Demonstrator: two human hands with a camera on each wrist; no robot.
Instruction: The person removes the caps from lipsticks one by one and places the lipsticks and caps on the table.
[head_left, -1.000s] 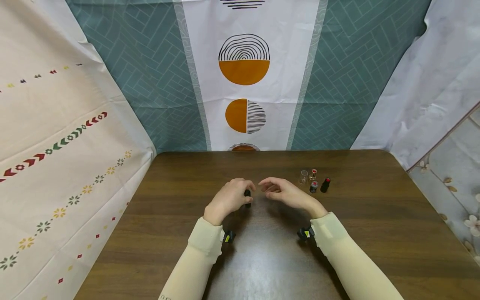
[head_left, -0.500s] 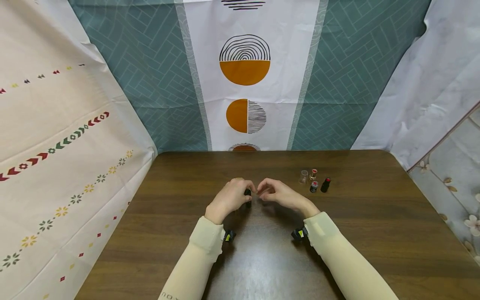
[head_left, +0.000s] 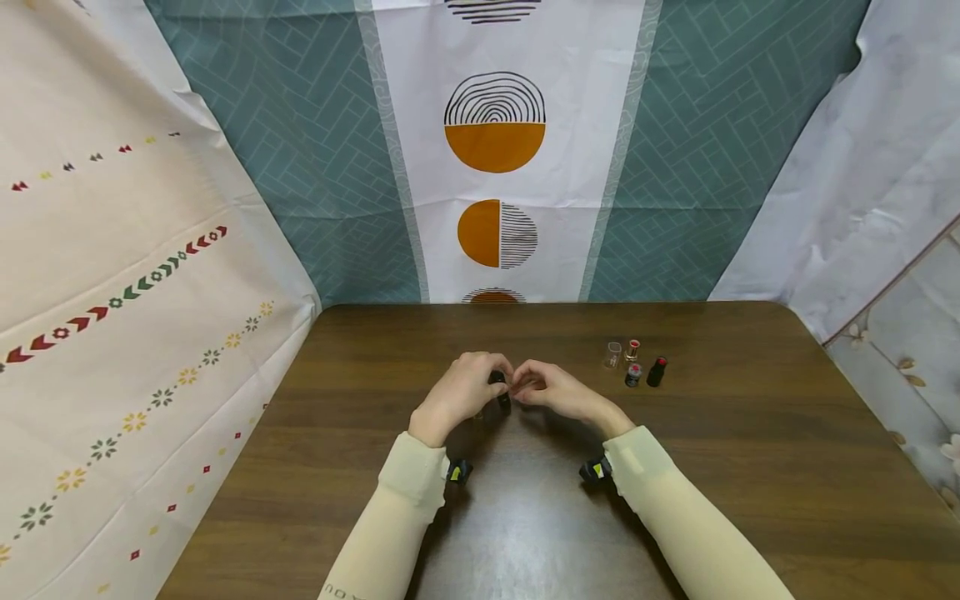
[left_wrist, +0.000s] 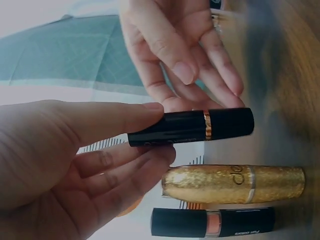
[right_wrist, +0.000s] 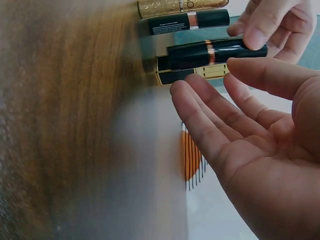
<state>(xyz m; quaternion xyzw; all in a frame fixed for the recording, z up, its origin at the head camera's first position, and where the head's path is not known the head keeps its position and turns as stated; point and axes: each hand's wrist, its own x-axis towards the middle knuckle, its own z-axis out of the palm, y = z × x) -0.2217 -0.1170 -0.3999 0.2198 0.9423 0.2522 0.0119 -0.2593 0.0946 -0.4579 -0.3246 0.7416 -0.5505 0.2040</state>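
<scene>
My left hand (head_left: 462,390) pinches a black capped lipstick tube (left_wrist: 185,127) with a thin gold ring, thumb on one side and fingers on the other. The tube stands tilted above the table. My right hand (head_left: 561,393) is close by on the right, its fingers loosely bent and holding nothing. In the right wrist view its thumb and fingertips lie near the lipstick's lower side; contact cannot be told. Behind the held tube, the left wrist view has a gold glitter lipstick (left_wrist: 230,184) and a black one with a pinkish band (left_wrist: 185,222).
On the brown table (head_left: 720,467), to the right, stand a clear cap (head_left: 612,355), a small gold lipstick with a red tip (head_left: 633,350), a dark pot-like item (head_left: 633,375) and a black red-tipped lipstick (head_left: 657,372). A black-and-gold tube (right_wrist: 175,76) shows behind the held one.
My right hand has moved left to beside my left hand. The lipstick in my left hand has gone from nearly upright to tilted.
</scene>
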